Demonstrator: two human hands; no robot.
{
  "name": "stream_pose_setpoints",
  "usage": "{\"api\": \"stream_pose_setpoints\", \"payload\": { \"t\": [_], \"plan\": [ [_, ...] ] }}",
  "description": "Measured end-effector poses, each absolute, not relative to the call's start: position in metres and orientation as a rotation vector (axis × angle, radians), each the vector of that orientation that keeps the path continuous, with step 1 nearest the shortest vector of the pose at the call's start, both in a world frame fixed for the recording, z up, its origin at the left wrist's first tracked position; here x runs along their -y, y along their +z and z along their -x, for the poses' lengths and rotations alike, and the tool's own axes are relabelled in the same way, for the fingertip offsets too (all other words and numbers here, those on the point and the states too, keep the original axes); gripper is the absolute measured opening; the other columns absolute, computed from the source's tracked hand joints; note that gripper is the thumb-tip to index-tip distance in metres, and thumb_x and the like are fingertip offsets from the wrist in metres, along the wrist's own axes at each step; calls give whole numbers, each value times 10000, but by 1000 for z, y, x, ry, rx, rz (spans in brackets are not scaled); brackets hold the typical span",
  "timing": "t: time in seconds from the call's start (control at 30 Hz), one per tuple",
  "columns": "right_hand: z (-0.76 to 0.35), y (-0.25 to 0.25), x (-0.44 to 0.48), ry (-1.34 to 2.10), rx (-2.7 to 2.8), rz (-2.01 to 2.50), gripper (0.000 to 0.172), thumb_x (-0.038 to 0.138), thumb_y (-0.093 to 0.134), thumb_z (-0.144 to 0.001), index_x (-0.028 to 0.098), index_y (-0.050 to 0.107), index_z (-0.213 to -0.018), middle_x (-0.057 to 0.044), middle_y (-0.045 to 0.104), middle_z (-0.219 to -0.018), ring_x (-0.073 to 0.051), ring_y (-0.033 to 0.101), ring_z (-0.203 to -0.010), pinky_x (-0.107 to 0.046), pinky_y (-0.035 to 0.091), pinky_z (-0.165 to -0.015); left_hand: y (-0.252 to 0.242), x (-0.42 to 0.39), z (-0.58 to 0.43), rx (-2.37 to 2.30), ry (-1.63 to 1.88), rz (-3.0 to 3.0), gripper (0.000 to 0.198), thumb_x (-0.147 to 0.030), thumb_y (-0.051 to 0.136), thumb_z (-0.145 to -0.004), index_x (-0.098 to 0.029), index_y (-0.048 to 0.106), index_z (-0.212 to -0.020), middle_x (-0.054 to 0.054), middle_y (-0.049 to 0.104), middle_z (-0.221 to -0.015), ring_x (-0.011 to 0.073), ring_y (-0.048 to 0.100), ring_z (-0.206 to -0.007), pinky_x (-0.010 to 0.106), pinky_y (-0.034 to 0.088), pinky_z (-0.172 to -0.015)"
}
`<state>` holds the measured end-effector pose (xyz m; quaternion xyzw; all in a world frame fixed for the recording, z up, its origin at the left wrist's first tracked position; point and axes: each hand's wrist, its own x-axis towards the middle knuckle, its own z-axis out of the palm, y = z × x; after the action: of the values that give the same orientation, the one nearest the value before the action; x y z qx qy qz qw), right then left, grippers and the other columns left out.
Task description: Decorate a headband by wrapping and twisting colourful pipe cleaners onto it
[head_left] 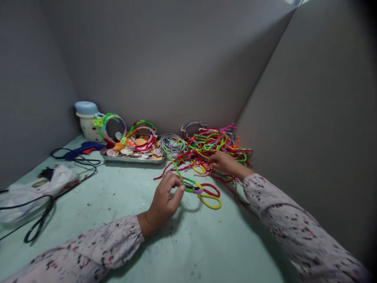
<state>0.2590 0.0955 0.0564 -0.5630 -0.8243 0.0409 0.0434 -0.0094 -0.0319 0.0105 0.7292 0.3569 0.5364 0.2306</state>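
Note:
My left hand [165, 198] is closed in a pinch on a green pipe cleaner [176, 168] that runs up and back from its fingertips. Joined to it near the fingers are a red loop [212, 190] and a yellow loop [211, 202] lying on the pale green table [123, 204]. My right hand [224, 162] reaches into a tangled pile of coloured pipe cleaners [216, 143] at the back right; its fingers are curled in the strands, and what they grip is hidden.
A metal tray [132, 158] of shells and wrapped hoops stands at the back. Behind it a pale jar with a blue lid [87, 120]. A blue glue gun [81, 150], black scissors [39, 224], cables and a plastic bag [32, 190] lie left. Grey walls enclose the table.

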Motion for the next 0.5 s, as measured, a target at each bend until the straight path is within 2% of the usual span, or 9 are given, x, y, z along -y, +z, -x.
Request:
{"api": "stream_pose_setpoints", "payload": {
  "t": [0.03, 0.1, 0.17, 0.27, 0.37, 0.43, 0.5],
  "plan": [
    [-262, 57, -90, 266, 2573, 1754, 228, 207, 556, -818, 195, 738, -954, -54, 733, -936, -189, 640, -849, -247, 442, -739, 10, 32, 9, -982, 1478, -2007, 135, -206, 483, -908, -198, 473, -773, 32, 513, -833, 181, 499, -822, 322, 402, -756],
    [-268, 55, -82, 429, 2659, 1776, 170, 236, 587, -792, 197, 752, -812, -21, 726, -743, -166, 636, -678, -233, 440, -627, 11, 32, 9, -977, 1489, -2008, 131, -201, 488, -904, -197, 474, -774, 30, 513, -832, 179, 497, -820, 319, 400, -754],
    [-271, 50, -79, 523, 2724, 1783, 145, 221, 617, -758, 209, 757, -793, -4, 723, -713, -160, 637, -648, -226, 443, -608, 11, 32, 9, -971, 1500, -2004, 131, -195, 487, -904, -196, 475, -773, 28, 512, -828, 176, 495, -815, 314, 396, -747],
    [-271, 44, -87, 435, 2705, 1794, 325, 143, 592, -743, 215, 736, -1026, -43, 742, -950, -201, 660, -817, -251, 460, -690, 11, 32, 9, -980, 1506, -2002, 135, -192, 482, -907, -194, 476, -772, 25, 511, -820, 172, 490, -807, 312, 388, -746],
    [-271, 44, -107, 214, 2650, 1789, 493, 132, 543, -782, 242, 624, -1256, -63, 704, -1131, -223, 650, -965, -273, 464, -798, 11, 31, 9, -978, 1507, -2007, 134, -198, 489, -906, -192, 479, -772, 22, 509, -815, 169, 486, -798, 309, 381, -745],
    [-271, 44, -120, 93, 2591, 1868, 471, 185, 559, -803, 209, 619, -1270, -97, 677, -1198, -260, 633, -1044, -303, 467, -852, 12, 31, 9, -973, 1515, -2000, 135, -200, 493, -904, -189, 481, -770, 20, 505, -811, 167, 482, -793, 305, 378, -740],
    [-270, 45, -126, 71, 2570, 1904, 429, 212, 547, -827, 184, 639, -1244, -121, 684, -1179, -275, 642, -1032, -324, 475, -851, 12, 30, 9, -973, 1523, -1984, 139, -201, 493, -905, -188, 481, -767, 19, 501, -805, 164, 479, -788, 302, 377, -732]
  ]
}}
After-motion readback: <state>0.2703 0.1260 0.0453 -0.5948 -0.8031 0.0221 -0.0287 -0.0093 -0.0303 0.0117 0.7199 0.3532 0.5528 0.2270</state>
